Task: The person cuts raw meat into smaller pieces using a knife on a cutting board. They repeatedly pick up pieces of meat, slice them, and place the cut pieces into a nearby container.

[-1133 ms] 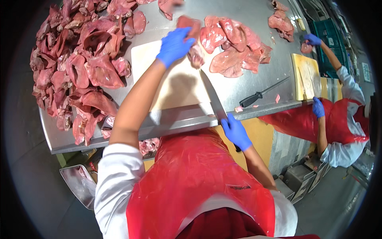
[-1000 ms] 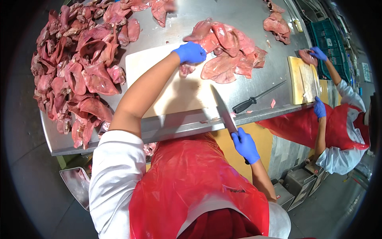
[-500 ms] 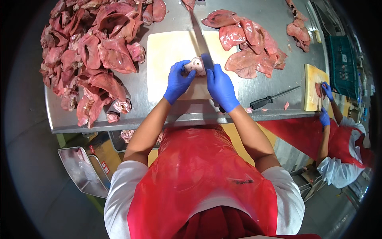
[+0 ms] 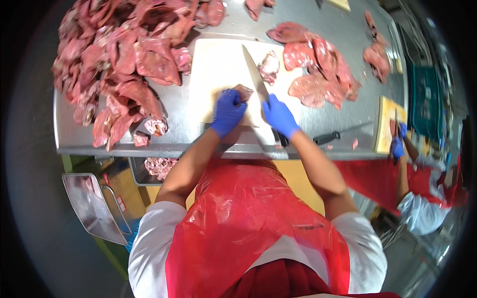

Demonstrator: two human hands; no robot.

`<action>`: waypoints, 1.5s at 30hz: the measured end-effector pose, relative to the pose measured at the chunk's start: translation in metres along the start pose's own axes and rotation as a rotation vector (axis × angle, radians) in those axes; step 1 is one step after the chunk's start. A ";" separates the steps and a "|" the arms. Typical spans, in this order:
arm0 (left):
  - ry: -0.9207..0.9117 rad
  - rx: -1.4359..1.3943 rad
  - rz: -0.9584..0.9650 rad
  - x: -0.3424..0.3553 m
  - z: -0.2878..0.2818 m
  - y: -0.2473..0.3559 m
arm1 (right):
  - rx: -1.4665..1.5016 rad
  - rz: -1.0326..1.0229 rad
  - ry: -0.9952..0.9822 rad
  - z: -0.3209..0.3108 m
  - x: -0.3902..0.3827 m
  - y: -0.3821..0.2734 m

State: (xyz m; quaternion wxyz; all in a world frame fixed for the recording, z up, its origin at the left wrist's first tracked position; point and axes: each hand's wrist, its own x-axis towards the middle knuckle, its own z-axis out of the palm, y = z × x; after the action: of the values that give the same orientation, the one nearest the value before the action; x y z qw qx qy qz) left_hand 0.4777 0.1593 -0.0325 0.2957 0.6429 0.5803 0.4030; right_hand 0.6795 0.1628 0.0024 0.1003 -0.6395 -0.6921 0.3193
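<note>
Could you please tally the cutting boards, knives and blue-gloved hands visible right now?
Cutting boards: 2, the white board and a yellow board.
Knives: 2, the knife in hand and a black-handled knife.
Blue-gloved hands: 4, left hand, right hand, co-worker's two.
Total: 8.

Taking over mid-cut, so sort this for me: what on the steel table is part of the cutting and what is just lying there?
In use: left hand on meat piece, right hand gripping knife, white cutting board.
Idle: big meat heap, trimmed pieces, spare knife.

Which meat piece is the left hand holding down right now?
The small piece on the white cutting board, under the left hand beside the knife; others lie untouched.
</note>
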 end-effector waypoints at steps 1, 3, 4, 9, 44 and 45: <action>0.039 -0.011 -0.127 -0.002 -0.023 -0.013 | 0.040 0.008 -0.050 -0.006 -0.022 0.005; -0.005 0.118 -0.413 -0.005 -0.082 -0.012 | 0.121 0.081 -0.016 -0.029 -0.043 0.013; -0.103 0.258 -0.571 -0.005 -0.121 0.005 | 0.156 0.059 -0.003 -0.045 -0.034 0.018; -0.031 0.440 -0.326 0.014 -0.185 -0.007 | 0.598 -0.021 0.028 -0.047 0.084 -0.009; -0.108 0.372 0.165 0.030 0.029 -0.004 | -0.366 -0.283 -0.072 -0.078 -0.033 0.038; -0.140 0.344 0.172 0.034 0.026 0.006 | -0.342 -0.323 -0.020 -0.067 -0.018 0.042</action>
State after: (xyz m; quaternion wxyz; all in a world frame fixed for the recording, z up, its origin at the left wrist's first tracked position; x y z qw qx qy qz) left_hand 0.5030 0.1939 -0.0349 0.1856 0.7576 0.5617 0.2758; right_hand 0.7533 0.1656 0.0355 0.0331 -0.5251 -0.8304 0.1836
